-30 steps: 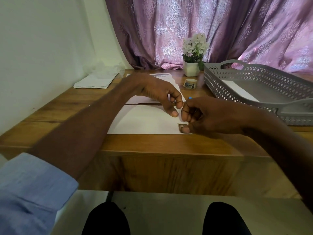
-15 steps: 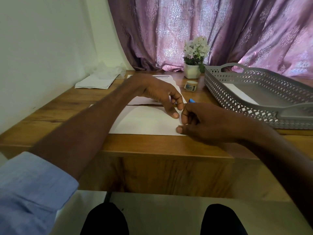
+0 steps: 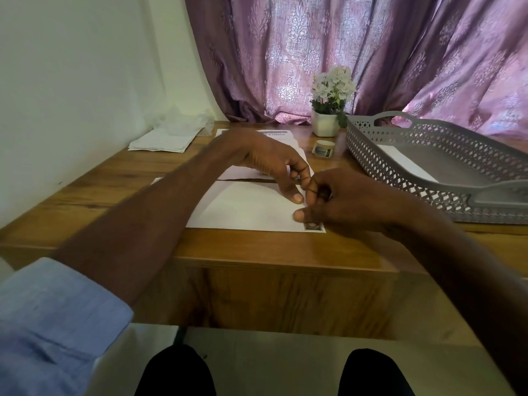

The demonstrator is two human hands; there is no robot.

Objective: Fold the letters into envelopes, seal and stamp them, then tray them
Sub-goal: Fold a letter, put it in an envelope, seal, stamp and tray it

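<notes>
Envelope (image 3: 245, 208): flat at the bench (image 3: 100, 195) front edge, stamp (image 3: 313, 226) on its near right corner. Left hand (image 3: 275, 167) and right hand (image 3: 343, 201): fingers curled, touching above it; contents unclear. Tray (image 3: 400, 155): right, apart.

Both hands (image 3: 274, 170) (image 3: 340, 201) meet, fingers (image 3: 297, 198) curled

- Your left arm wears a light blue sleeve (image 3: 48, 318), rolled back to the elbow, at eight o'clock.
- Your right forearm is bare.
- Your knees (image 3: 174, 372), at six o'clock, are in black trousers.
</notes>
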